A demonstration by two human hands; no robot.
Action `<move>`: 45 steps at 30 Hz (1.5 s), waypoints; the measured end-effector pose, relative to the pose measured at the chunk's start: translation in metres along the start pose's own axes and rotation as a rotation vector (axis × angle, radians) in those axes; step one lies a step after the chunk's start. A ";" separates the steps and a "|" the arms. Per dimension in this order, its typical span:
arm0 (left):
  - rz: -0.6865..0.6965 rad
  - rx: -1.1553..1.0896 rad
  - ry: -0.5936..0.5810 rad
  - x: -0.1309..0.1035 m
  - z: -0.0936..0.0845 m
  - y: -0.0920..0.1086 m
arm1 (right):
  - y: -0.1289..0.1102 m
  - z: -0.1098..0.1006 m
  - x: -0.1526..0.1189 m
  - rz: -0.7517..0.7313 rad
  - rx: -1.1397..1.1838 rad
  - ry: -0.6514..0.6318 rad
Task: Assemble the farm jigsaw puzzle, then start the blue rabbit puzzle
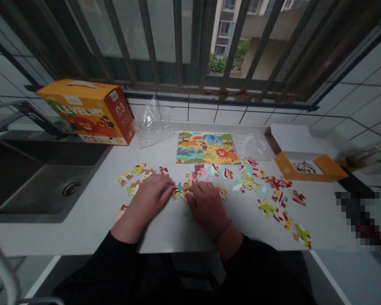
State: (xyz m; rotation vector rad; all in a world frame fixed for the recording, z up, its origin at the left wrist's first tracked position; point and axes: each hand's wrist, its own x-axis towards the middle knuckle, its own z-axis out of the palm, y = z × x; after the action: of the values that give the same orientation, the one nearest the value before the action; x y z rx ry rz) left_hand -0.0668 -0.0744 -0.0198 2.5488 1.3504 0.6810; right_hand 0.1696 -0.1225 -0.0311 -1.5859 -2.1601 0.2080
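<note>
Between my two hands lie a few colourful jigsaw puzzle pieces (179, 189) on the white countertop (168, 231). My left hand (153, 192) has its fingers curled, the tips at the left edge of these pieces. From the right, my right hand (208, 205) pinches at a puzzle piece (189, 189) with thumb and forefinger, partly hiding it. A pale green piece (188, 212) lies half under that hand. Loose pieces (136, 170) spread beyond my left hand, and several more (266, 207) lie scattered to the right. Behind them rests a picture card (206, 148) with animals.
An orange puzzle box (87, 112) stands at the back left beside a dark sink (44, 182). Clear plastic bags (153, 125) lie near the wall. On the right, an open orange box (330, 167) holds more pieces. A barred window (178, 46) is ahead.
</note>
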 end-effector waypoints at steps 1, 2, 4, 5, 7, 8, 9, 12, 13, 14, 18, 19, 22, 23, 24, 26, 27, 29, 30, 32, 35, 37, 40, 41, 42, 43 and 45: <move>0.034 -0.009 -0.055 -0.004 0.002 0.003 | 0.000 0.000 -0.001 -0.019 -0.001 -0.005; 0.058 -0.009 -0.095 -0.009 0.004 0.005 | 0.001 0.000 -0.001 -0.041 0.003 -0.010; 0.058 0.020 -0.120 -0.018 0.008 0.009 | 0.001 0.001 -0.003 -0.083 0.014 -0.026; 0.041 0.043 -0.119 -0.022 0.009 0.010 | 0.001 0.002 -0.004 -0.105 0.019 -0.035; -0.004 0.095 -0.115 -0.027 0.009 0.011 | 0.000 0.003 -0.006 -0.175 0.037 -0.054; -0.027 0.124 -0.111 -0.029 0.009 0.011 | 0.000 0.003 -0.007 -0.220 0.050 -0.060; -0.051 0.153 -0.108 -0.030 0.008 0.011 | -0.001 0.004 -0.007 -0.264 0.064 -0.064; -0.091 0.195 -0.105 -0.032 0.009 0.010 | 0.000 0.006 -0.008 -0.360 0.114 -0.074; -0.090 0.180 -0.101 -0.033 0.010 0.010 | 0.000 0.007 -0.008 -0.373 0.135 -0.076; -0.085 0.151 -0.097 -0.033 0.012 0.010 | 0.001 0.008 -0.008 -0.381 0.159 -0.074; -0.056 0.017 -0.109 -0.035 0.016 0.013 | 0.004 0.010 -0.007 -0.389 0.243 -0.056; -0.051 0.003 -0.125 -0.035 0.015 0.014 | 0.005 0.010 -0.007 -0.392 0.255 -0.053; -0.045 0.016 -0.149 -0.034 0.013 0.017 | 0.009 0.007 -0.006 -0.354 0.265 -0.036; -0.044 0.032 -0.146 -0.033 0.012 0.018 | 0.010 0.006 -0.005 -0.314 0.260 -0.020; -0.041 0.049 -0.138 -0.032 0.011 0.018 | 0.012 0.005 -0.005 -0.264 0.249 -0.001; -0.035 0.091 -0.124 -0.031 0.009 0.020 | 0.016 0.003 -0.004 -0.163 0.210 0.033; -0.032 0.114 -0.120 -0.030 0.008 0.020 | 0.018 0.002 -0.004 -0.120 0.184 0.045; -0.045 0.162 -0.109 -0.029 0.006 0.022 | 0.022 0.001 -0.004 -0.056 0.131 0.058; -0.062 0.187 -0.101 -0.028 0.005 0.022 | 0.024 0.001 -0.005 -0.028 0.109 0.066; -0.116 0.241 -0.084 -0.028 0.003 0.023 | 0.026 0.002 -0.005 0.010 0.086 0.079; -0.186 0.312 -0.059 -0.028 0.004 0.024 | 0.026 0.005 -0.006 -0.010 0.127 0.092; -0.175 0.296 -0.029 -0.027 0.008 0.023 | 0.023 0.007 -0.007 -0.099 0.204 0.059; -0.082 0.169 -0.002 -0.023 0.017 0.023 | 0.017 0.010 -0.006 -0.281 0.331 -0.005; -0.048 0.119 -0.017 -0.021 0.021 0.024 | 0.015 0.010 -0.006 -0.320 0.352 -0.013; -0.021 0.075 -0.045 -0.018 0.024 0.026 | 0.014 0.010 -0.005 -0.337 0.355 -0.009; -0.006 0.041 -0.079 -0.015 0.027 0.028 | 0.014 0.010 -0.004 -0.329 0.340 0.000; -0.005 0.008 -0.153 -0.009 0.033 0.035 | 0.016 0.007 -0.004 -0.248 0.265 0.025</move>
State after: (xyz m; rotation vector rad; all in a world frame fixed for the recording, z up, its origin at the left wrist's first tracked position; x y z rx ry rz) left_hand -0.0293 -0.0997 -0.0390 2.5441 1.3115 0.4700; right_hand 0.1811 -0.1198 -0.0443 -1.1594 -2.1810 0.3759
